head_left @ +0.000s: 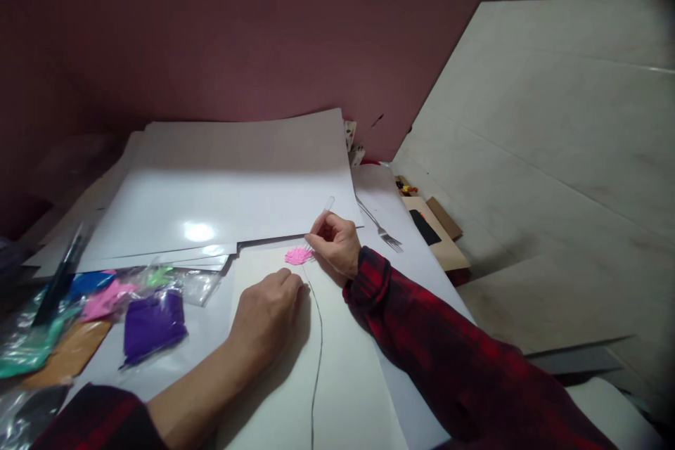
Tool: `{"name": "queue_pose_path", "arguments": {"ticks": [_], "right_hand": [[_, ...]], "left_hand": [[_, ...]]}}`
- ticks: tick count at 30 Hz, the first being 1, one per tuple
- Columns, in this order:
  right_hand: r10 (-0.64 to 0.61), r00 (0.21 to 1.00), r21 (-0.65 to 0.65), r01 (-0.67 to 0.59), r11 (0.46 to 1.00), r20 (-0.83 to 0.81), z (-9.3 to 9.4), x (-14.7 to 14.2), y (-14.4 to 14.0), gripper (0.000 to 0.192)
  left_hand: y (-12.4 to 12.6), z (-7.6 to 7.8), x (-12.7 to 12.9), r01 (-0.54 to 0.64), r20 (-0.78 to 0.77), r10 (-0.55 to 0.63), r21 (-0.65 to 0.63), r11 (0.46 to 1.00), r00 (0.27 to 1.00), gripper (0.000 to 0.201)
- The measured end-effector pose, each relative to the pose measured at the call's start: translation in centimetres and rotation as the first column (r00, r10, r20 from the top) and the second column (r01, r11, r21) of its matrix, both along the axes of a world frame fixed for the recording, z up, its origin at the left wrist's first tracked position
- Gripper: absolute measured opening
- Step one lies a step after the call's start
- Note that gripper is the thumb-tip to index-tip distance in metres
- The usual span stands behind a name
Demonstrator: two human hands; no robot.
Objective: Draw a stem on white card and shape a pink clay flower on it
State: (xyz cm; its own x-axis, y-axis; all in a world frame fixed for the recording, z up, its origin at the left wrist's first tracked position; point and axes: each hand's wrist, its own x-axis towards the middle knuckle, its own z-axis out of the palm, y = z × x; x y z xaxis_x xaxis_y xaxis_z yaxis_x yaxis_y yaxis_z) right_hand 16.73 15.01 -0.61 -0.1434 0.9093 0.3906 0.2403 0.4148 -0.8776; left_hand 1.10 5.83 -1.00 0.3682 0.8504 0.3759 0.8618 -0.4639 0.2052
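Pink fringed paper flower [298, 255] lay on a cream card sheet [337, 365], atop a drawn stem line. Right hand [335, 244] pinched a thin clear stick [323, 214] against it; left hand [266, 316] pressed flat, fingers relaxed, just beside it.

Red-and-black plaid sleeves, left one pushed up the forearm, right one at wrist, bare hands

No legible text or labels

Pink fringed flower [298, 255] lay flat at the top of a thin dark stem line [318, 337] on a cream sheet [342, 380]; a slim clear tool [324, 211] stood tilted just above it
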Motion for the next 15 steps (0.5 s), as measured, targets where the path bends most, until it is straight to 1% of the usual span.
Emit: {"name": "queue_pose_path", "arguments": {"ticks": [4, 7, 8, 10, 11, 13, 14, 15], "right_hand": [[0.087, 0.995, -0.017, -0.088, 0.996, -0.048, 0.1, -0.2, -0.2, 0.012], [0.116, 0.992, -0.015, -0.116, 0.993, -0.04, 0.1, -0.2, -0.2, 0.012], [0.122, 0.992, -0.013, -0.122, 0.992, -0.034, 0.1, -0.2, -0.2, 0.013], [0.137, 0.99, 0.004, -0.137, 0.991, -0.037, 0.2, -0.2, -0.3, 0.014], [0.14, 0.989, 0.026, -0.139, 0.99, -0.043, 0.3, -0.2, -0.4, 0.015], [0.158, 0.987, 0.111, -0.155, 0.982, -0.013, 0.6, -0.2, -0.8, 0.015], [0.181, 0.983, 0.169, -0.184, 0.968, 0.035, 0.8, -0.1, -1.1, 0.015], [0.216, 0.971, 0.225, -0.235, 0.946, 0.105, 1.0, -0.1, -1.4, 0.015]], "left_hand": [[0.0, -0.1, 0.0, -0.001, -0.015, 0.002, 0.018, 1.0, 1.0, 0.024], [0.1, 0.0, 0.0, 0.0, 0.022, 0.0, -0.011, 1.0, 1.0, 0.025], [0.1, 0.1, 0.0, 0.001, 0.061, 0.001, -0.034, 0.999, 0.998, 0.025], [0.1, 0.5, 0.0, -0.01, 0.207, 0.03, -0.095, 0.995, 0.978, 0.023], [0.2, 0.7, 0.0, -0.03, 0.305, 0.065, -0.118, 0.993, 0.95, 0.019], [0.3, 1.2, -0.1, -0.087, 0.503, 0.136, -0.12, 0.989, 0.854, 0.011], [0.3, 1.4, -0.1, -0.106, 0.581, 0.142, -0.095, 0.99, 0.801, 0.014], [0.4, 1.6, -0.1, -0.106, 0.635, 0.122, -0.064, 0.992, 0.762, 0.019]]}}
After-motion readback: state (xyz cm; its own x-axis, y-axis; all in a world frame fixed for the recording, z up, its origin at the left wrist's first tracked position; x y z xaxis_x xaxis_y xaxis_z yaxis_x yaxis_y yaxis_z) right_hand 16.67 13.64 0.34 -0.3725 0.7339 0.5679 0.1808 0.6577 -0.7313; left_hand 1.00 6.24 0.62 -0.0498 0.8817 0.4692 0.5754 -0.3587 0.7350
